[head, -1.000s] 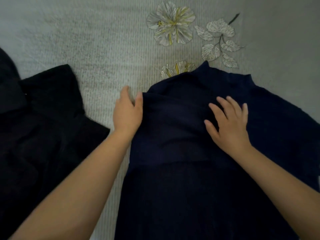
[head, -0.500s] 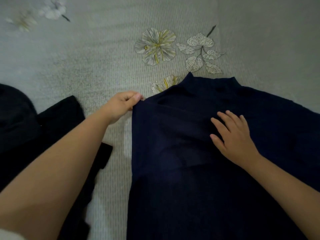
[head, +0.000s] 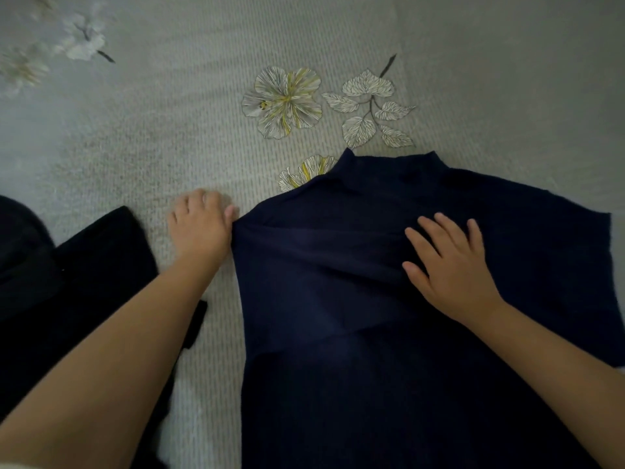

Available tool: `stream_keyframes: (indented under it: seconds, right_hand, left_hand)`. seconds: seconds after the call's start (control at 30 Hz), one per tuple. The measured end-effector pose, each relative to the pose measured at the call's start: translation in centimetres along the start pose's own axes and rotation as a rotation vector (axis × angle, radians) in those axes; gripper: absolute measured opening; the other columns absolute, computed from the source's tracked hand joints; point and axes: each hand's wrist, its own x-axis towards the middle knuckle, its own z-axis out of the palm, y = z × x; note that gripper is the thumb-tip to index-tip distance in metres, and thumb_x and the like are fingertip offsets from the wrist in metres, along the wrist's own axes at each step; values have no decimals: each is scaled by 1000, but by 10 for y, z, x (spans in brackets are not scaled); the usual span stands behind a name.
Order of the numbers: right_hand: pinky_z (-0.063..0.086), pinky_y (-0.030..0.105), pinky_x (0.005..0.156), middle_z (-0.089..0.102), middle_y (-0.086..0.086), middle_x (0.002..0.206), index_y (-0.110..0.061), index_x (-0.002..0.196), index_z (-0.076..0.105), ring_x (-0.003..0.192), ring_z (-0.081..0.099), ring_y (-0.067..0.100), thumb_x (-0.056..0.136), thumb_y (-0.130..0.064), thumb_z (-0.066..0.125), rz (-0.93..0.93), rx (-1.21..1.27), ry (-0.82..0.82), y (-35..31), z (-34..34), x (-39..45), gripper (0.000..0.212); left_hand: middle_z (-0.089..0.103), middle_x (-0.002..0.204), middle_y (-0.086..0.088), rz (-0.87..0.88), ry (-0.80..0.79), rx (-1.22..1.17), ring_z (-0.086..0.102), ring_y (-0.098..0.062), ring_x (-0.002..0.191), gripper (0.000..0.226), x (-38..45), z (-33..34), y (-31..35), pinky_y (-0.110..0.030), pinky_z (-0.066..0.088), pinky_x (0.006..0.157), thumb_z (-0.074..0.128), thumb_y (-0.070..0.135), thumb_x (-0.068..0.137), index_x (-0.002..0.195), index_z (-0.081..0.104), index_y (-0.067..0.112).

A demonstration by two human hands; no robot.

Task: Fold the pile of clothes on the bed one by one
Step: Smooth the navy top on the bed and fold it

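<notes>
Mid-fold on the navy top, centre-right: left side is turned in, left hand pinching that folded edge, right hand flat, fingers spread, pinning it. Next, probably: fold the right side in to match.

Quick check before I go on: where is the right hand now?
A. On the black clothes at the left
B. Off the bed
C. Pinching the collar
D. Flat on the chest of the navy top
D: the right hand lies with straight, spread fingers on the navy top, below its collar.
</notes>
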Motion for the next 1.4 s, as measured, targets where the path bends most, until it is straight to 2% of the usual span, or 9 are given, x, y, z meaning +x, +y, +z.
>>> stream_keyframes:
  seconds: [0.13,0.23,0.4,0.5,0.67,0.77,0.97,1.07,1.4]
  right_hand:
    - [22,65,99,54,19,128,-7,122,57,126,35,34,94,-52,11,116,-21,-94,5,-8,-9,70]
    - [6,57,109,42,11,142,-9,136,43,135,29,31,81,-54,7,302,55,-225,25,-13,-6,80]
    - [44,48,77,63,23,84,3,97,66,83,57,40,85,-21,59,185,15,-111,62,-15,15,28]
    - [46,41,58,61,19,67,2,80,68,63,57,37,73,-3,74,61,28,-76,72,-20,23,11]
    - [47,42,59,61,19,75,1,82,68,69,58,38,82,-26,61,154,13,91,76,-23,12,28]
    - [44,36,56,61,15,69,-1,76,69,60,57,32,85,-39,39,138,36,4,84,-22,-18,49]
    - [45,40,58,61,26,76,8,90,61,71,57,39,90,-31,55,270,19,-96,110,-31,-20,39]
    - [39,36,53,61,26,74,7,87,60,71,57,39,91,-31,54,264,-35,-38,119,-35,-6,38]
    - [27,52,97,49,28,123,4,117,53,113,44,42,84,-49,24,479,-80,38,117,-30,-21,69]
  left_hand:
    - [41,137,-28,163,154,-231,33,-46,130,58,-39,14,22,-50,23,107,26,37,92,128,49,-2]
    - [48,133,-24,279,91,-263,40,-41,128,58,-56,19,43,-51,29,105,25,35,92,125,52,-4]
    - [8,156,-5,217,-144,-179,2,-23,144,72,-42,25,49,-41,0,114,9,50,83,147,14,17]
    - [5,156,-3,218,-175,-183,-1,-23,144,89,-41,24,47,-40,-2,114,-3,63,71,147,12,20]
    - [6,156,-4,228,-179,-191,-2,-23,143,94,-42,22,47,-40,-3,114,-3,64,67,147,13,18]
    - [11,155,-8,235,-139,-199,3,-26,143,90,-44,24,48,-43,0,114,1,63,72,147,17,15]
    - [31,142,-30,261,106,-183,28,-46,133,64,-65,19,60,-59,20,105,25,40,90,136,38,-4]
    - [30,143,-29,264,62,-255,25,-45,134,67,-92,23,71,-58,21,104,26,42,89,136,38,-4]
    - [11,153,-19,175,-103,-156,5,-40,140,104,-116,34,74,-55,4,110,-11,82,69,145,24,19]
